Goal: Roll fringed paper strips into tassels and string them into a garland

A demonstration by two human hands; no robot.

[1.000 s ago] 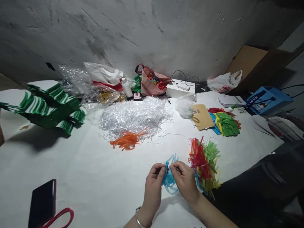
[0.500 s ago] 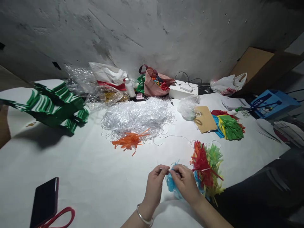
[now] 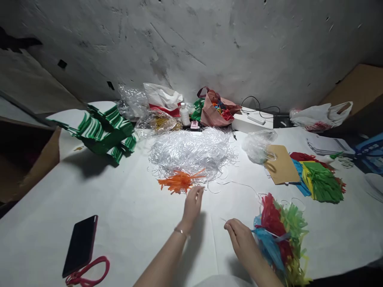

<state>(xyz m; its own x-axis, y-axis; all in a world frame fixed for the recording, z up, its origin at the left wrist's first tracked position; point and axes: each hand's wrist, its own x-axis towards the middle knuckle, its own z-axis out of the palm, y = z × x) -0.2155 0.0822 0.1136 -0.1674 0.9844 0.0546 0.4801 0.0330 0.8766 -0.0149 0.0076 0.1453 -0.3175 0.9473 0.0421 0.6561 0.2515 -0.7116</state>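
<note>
My left hand [image 3: 192, 203] stretches forward over the white table cover [image 3: 134, 223], fingers extended, its tips just short of an orange paper tassel [image 3: 179, 181]. That tassel lies at the front edge of a heap of thin white plastic strands [image 3: 193, 151]. My right hand [image 3: 241, 238] rests lower right with fingers pinched together; a thin white strand [image 3: 223, 219] sticks out from them. Right beside it lies a bunch of red, green, yellow and blue tassels [image 3: 279, 235], the blue one at its near side.
A dark phone [image 3: 80, 244] with a red loop strap [image 3: 86, 271] lies at lower left. Green and white fringed paper [image 3: 104, 129] sits at left. Bags, a white bottle [image 3: 184, 114], a white box [image 3: 249, 121], brown card [image 3: 281, 164] and more coloured fringes [image 3: 321, 181] line the back and right.
Both hands were together working on the blue tassel. The blue tassel now lies with the coloured bunch, my left hand has reached forward to the orange tassel, and the view has shifted left.
</note>
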